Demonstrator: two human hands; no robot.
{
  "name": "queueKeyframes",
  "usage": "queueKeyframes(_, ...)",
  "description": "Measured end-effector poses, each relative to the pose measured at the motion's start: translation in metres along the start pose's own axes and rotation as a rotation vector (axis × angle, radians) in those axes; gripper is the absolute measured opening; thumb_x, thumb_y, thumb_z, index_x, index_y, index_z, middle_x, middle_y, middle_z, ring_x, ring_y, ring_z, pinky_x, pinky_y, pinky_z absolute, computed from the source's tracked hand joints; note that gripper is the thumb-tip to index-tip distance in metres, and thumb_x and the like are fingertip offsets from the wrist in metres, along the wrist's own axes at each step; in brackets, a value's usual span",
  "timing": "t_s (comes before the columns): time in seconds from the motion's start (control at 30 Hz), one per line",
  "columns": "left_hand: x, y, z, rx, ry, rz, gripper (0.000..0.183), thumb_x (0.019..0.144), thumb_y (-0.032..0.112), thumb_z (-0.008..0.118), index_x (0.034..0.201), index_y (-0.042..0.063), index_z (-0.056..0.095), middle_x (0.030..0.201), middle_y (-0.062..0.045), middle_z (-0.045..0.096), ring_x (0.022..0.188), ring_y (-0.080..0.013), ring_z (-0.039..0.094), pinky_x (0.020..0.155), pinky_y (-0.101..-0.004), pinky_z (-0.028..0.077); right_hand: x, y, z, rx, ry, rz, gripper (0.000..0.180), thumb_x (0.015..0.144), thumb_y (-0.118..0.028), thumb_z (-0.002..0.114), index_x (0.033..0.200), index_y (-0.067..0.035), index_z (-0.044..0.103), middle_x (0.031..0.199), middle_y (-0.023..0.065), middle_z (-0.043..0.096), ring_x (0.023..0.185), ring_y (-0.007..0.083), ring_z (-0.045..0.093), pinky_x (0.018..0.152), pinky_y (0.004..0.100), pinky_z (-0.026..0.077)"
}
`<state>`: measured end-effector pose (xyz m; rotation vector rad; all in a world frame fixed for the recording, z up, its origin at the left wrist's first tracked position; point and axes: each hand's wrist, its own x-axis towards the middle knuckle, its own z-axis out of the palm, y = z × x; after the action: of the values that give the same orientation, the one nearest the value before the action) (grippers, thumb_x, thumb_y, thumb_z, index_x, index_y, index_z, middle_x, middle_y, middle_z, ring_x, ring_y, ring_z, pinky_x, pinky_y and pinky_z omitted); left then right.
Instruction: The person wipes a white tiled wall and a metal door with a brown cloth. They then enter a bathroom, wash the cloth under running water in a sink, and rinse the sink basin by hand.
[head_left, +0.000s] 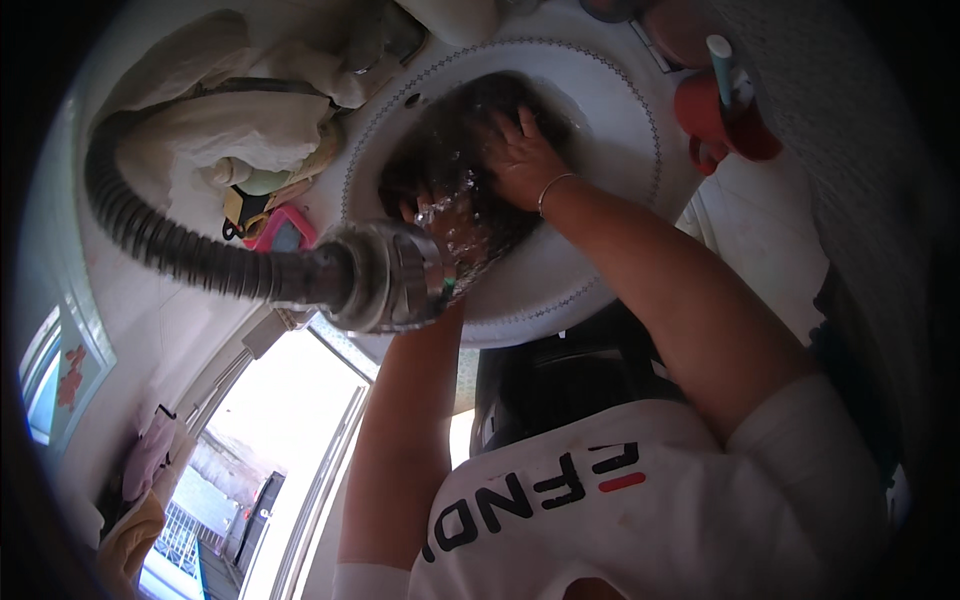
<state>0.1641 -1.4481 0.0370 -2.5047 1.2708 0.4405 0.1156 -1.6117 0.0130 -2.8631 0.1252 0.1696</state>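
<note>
A dark, wet, soft mass (465, 112), perhaps cloth, fills much of the white oval washbasin (619, 157); its exact kind is hard to make out. My right hand (521, 161) rests flat on its right side, fingers spread, a thin bracelet at the wrist. My left hand (446, 217) touches the near left part, blurred under running water, and its grip is unclear. The water comes from a metallic tap head (390, 277) on a ribbed flexible hose (172, 240), which partly covers my left wrist.
Right of the basin stands a red mug (694, 109) holding a long-handled item (720, 64), probably a toothbrush. A pink-rimmed dish (289, 225) and pale cloth or plastic (247, 131) lie at the left. A bright doorway (300, 382) opens at lower left.
</note>
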Motion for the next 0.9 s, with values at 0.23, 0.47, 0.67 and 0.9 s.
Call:
queueKeyframes(0.23,0.008,-0.004,-0.011,-0.187,0.155,0.003,0.051,0.084,0.028,0.051,0.133,0.015,0.046,0.135,-0.015,0.046,0.122,-0.0346,0.045,0.099,-0.0603,0.031,0.003,0.012,-0.006,0.011,0.063,0.033,0.044,0.080,-0.026,0.060,0.123,-0.017,0.057,0.140,0.0098,0.037,0.129,0.0328,0.033,0.105,0.0561,0.023)
queueKeyframes(0.47,-0.015,-0.004,0.043,-2.029,-0.177,-0.722,0.050,0.086,0.044,0.058,0.126,0.015,0.053,0.119,-0.011,0.058,0.106,-0.0280,0.056,0.082,-0.0450,0.051,0.007,-0.027,0.001,0.667,0.103,0.670,0.041,0.070,-0.013,0.068,0.110,-0.010,0.059,0.113,0.0161,0.053,0.102,0.0393,0.052,0.090,0.0466,0.043)
queueKeyframes(0.67,-0.005,-0.040,0.001,-2.649,-0.133,-0.423,0.047,0.089,0.039,0.054,0.126,0.011,0.052,0.123,-0.012,0.056,0.111,-0.0279,0.054,0.091,-0.0437,0.047,-0.038,-0.112,-0.104,0.958,0.443,0.145,0.025,0.073,-0.016,0.064,0.096,-0.006,0.059,0.100,0.0177,0.054,0.096,0.0361,0.054,0.081,0.0460,0.047)
queueKeyframes(0.9,-0.001,-0.014,-0.023,-2.708,-0.126,-0.379,0.045,0.092,0.034,0.050,0.126,0.006,0.051,0.128,-0.014,0.054,0.116,-0.0279,0.053,0.099,-0.0425,0.044,0.021,-0.038,-0.020,0.767,0.353,0.581,0.027,0.079,-0.024,0.054,0.092,-0.001,0.058,0.103,0.0217,0.054,0.097,0.0390,0.053,0.085,0.0488,0.044)
